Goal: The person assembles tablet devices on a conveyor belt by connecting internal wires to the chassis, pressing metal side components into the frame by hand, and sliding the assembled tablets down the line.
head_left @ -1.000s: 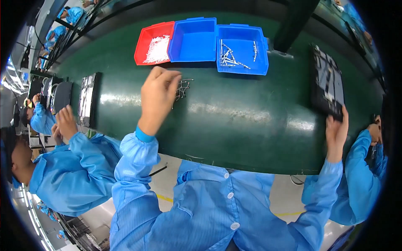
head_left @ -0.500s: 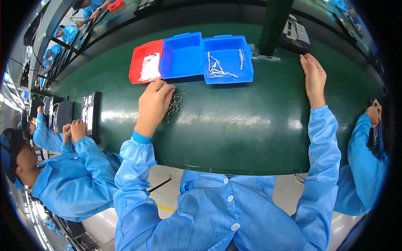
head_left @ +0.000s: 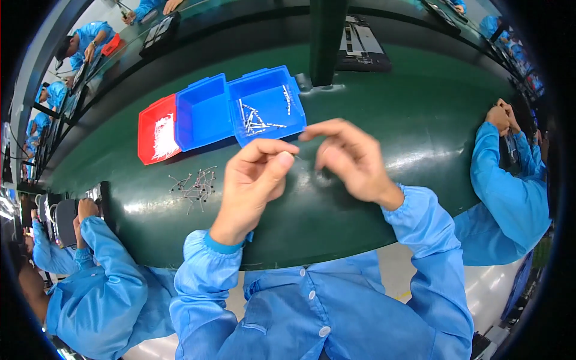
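My left hand (head_left: 255, 186) is above the green table, in front of the blue bins, thumb and forefinger pinched together. A tiny thin bit shows at the fingertips, too small to name. Just right of it, my right hand (head_left: 357, 165) is partly blurred by motion, its thumb and fingers apart and nothing seen in them. To the left of my left hand lies a loose pile of thin wire-like parts with small dark ends (head_left: 197, 187).
A red bin (head_left: 147, 133) holds white slender pieces. Beside it stand a blue bin (head_left: 204, 117) and another blue bin (head_left: 264, 90) with silvery strips. A dark post (head_left: 327, 45) rises behind, near a flat black device (head_left: 375, 60). Co-workers in blue sit on both sides.
My left hand has come away from the bins and wire pile, rightward and nearer me. My right hand has left the black device and come beside it. The whole view has shifted.
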{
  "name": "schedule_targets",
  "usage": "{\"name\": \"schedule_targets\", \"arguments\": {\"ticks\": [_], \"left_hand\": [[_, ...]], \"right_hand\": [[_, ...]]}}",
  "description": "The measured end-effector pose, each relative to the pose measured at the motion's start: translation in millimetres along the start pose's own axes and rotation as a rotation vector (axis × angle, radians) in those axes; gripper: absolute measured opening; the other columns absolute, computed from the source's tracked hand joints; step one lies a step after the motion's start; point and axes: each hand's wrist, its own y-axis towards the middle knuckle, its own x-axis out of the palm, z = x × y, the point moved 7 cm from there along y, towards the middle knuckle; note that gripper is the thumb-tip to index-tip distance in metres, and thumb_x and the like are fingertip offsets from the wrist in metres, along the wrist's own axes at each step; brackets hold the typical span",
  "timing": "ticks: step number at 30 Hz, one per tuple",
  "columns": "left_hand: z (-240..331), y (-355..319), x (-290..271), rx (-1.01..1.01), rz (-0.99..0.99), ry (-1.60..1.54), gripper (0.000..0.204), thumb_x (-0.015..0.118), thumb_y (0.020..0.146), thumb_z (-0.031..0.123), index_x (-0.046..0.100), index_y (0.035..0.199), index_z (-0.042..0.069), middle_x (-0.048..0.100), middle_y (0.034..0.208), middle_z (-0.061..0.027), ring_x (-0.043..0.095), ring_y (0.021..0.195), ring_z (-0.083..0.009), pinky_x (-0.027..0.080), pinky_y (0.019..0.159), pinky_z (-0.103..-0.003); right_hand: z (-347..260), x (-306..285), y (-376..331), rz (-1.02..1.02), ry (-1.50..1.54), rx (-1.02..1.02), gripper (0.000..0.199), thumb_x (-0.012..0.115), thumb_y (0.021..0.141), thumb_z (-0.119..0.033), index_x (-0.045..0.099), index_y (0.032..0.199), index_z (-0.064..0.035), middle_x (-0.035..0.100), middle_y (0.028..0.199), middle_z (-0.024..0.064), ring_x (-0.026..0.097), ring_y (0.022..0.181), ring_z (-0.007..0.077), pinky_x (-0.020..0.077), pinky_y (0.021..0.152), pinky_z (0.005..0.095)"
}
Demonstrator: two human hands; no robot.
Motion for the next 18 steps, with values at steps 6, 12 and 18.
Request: {"name": "schedule_targets", "arguments": {"ticks": [6,12,18], "left_hand": [[-26,7,5,-0.061,-0.005,0.104,0.013,0.059,0.099,0.013,0.061,0.107,0.002,0.045,0.069,0.0047,0.034,0.053,-0.0028,0.025,0.045,-0.021],[-33,15,9,-0.079,-0.029,0.139,0.016,0.062,0.098,0.014,0.064,0.108,0.002,0.049,0.071,0.0049,0.035,0.054,-0.0020,0.027,0.046,-0.021],[-44,17,0,-0.111,-0.008,-0.094,0.014,0.060,0.100,0.015,0.063,0.108,0.004,0.041,0.068,0.0053,0.033,0.055,-0.0035,0.027,0.047,-0.020]], "right_hand": [[48,-80,25,0.422,-0.234,0.088,0.023,0.058,0.099,-0.019,0.066,0.102,0.0029,0.067,0.086,0.0077,0.058,0.065,0.0089,0.0474,0.057,0.0234],[90,-138,67,0.348,-1.415,-0.081,0.034,0.063,0.089,-0.027,0.068,0.115,-0.0053,0.059,0.123,0.0144,0.052,0.115,0.0329,0.0398,0.096,0.0442],[85,-127,65,0.359,-1.453,-0.195,0.032,0.062,0.090,-0.028,0.069,0.114,-0.0072,0.061,0.123,0.0114,0.053,0.116,0.0282,0.0397,0.095,0.0432]]}}
